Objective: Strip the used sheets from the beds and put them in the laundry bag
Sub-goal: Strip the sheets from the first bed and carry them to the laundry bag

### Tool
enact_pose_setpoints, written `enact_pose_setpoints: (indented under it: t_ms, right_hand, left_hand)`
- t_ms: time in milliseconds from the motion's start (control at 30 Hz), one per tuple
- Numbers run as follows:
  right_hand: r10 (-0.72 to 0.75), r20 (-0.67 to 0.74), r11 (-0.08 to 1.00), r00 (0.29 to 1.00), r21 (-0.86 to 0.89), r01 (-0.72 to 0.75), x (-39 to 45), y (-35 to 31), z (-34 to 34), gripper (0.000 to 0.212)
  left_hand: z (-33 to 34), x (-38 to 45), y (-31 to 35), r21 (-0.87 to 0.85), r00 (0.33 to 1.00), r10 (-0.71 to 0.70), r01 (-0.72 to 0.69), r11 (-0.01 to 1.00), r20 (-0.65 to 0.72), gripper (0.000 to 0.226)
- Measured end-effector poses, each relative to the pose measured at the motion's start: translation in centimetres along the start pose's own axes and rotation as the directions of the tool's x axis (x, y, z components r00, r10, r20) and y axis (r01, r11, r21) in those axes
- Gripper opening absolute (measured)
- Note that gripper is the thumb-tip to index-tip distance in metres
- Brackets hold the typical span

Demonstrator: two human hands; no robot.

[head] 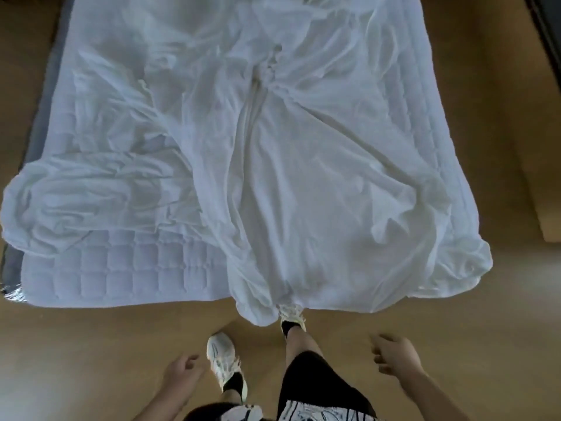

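The loose, crumpled cotton sheet (273,165) is plain white. The padded mattress cover (127,268) under it is white too, stitched in a quilted grid of squares. A grey bed base (12,262) edges it. The smooth floor (91,344) is tan brown. White lace-up sneakers (220,357) meet black socks (233,384); the black shorts (306,381) carry white print.

Soft even daylight — white sheet (273,147) slightly overexposed, faint motion blur, wide-angle bending at edges.
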State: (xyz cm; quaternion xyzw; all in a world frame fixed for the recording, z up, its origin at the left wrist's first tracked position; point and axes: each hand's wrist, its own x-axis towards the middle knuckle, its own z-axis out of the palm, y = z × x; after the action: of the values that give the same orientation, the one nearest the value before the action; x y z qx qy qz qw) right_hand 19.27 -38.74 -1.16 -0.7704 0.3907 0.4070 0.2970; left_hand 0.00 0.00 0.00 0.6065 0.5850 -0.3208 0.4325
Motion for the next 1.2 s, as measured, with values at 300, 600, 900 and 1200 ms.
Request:
enact_pose_setpoints:
  t_ms: [300, 600, 900, 1200]
  right_hand:
    - [-0.092, -0.232, 0.921, 0.968, 0.35, 0.171, 4.7, -8.9, 1.2, 0.112]
    - [-0.028, -0.222, 0.962, 0.975, 0.261, 0.087, 4.0, -8.2, 1.0, 0.026]
    - [-0.226, -0.133, 0.865, 0.965, 0.429, 0.262, -4.7, -8.8, 1.0, 0.03]
    - [-0.557, 0.001, 0.679, 0.83, 0.575, 0.455, -19.5, -14.5, 3.2, 0.03]
  left_hand:
    - [10.2, 5.0, 15.4, -0.22, 0.997, 0.044, -0.058, 0.974, -0.07, 0.088]
    - [9.5, 3.9, 17.5, -0.12, 0.978, 0.039, -0.065, 0.991, -0.205, 0.034]
    - [6.9, -3.9, 17.0, -0.36, 0.962, 0.271, -0.246, 0.9, 0.021, 0.022]
    - [2.1, -14.6, 20.9, -0.246, 0.725, 0.681, -0.645, 0.724, 0.103, 0.037]
